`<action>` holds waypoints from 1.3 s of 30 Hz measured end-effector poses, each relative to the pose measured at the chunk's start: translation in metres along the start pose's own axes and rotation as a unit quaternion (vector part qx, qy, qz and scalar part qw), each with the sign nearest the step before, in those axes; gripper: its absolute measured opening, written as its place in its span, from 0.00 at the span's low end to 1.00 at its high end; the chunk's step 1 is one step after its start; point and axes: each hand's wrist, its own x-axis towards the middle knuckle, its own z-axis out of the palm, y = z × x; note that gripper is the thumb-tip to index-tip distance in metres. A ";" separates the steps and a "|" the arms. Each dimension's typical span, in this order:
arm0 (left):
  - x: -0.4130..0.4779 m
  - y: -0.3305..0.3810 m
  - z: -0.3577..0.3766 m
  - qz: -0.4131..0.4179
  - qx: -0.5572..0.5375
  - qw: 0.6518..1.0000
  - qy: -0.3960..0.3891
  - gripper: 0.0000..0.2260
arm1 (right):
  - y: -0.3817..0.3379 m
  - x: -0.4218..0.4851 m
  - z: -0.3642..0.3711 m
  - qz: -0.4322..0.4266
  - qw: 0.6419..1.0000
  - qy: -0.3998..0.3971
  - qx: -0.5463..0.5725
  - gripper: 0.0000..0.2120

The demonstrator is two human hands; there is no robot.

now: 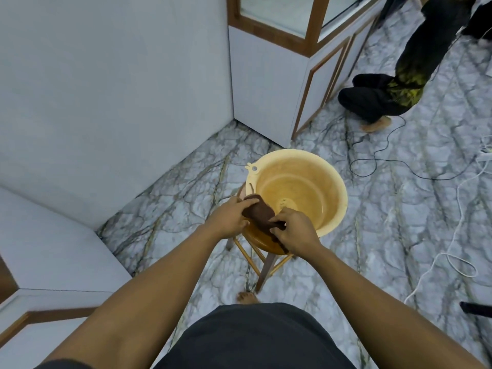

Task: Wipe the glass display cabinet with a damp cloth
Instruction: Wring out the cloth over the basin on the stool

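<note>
A dark brown cloth (259, 212) is bunched between both hands over the near rim of a yellow plastic basin (336, 182). My left hand (231, 217) grips the cloth's left end and my right hand (295, 230) grips its right end. The basin rests on a small wooden stool (267, 265). The glass display cabinet (282, 25), with brown wooden frame and white base, stands at the top, beyond the basin.
Another person's legs (394, 86) in dark trousers stand at the upper right, beside the cabinet. Black and white cables (436, 177) trail over the marble-patterned floor on the right. White walls and a counter (66, 262) close in the left side.
</note>
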 end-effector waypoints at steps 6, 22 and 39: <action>-0.004 -0.003 -0.003 -0.005 -0.019 0.999 0.039 0.23 | -0.014 0.007 -0.014 -0.014 0.997 0.002 0.075 0.10; -0.094 -0.052 -0.052 -0.134 -0.302 0.925 0.187 0.03 | -0.098 0.066 -0.043 -0.169 0.976 -0.053 0.125 0.10; -0.164 -0.066 -0.094 -0.260 -0.454 0.753 0.398 0.27 | -0.245 0.085 -0.019 -0.259 0.885 -0.184 0.341 0.17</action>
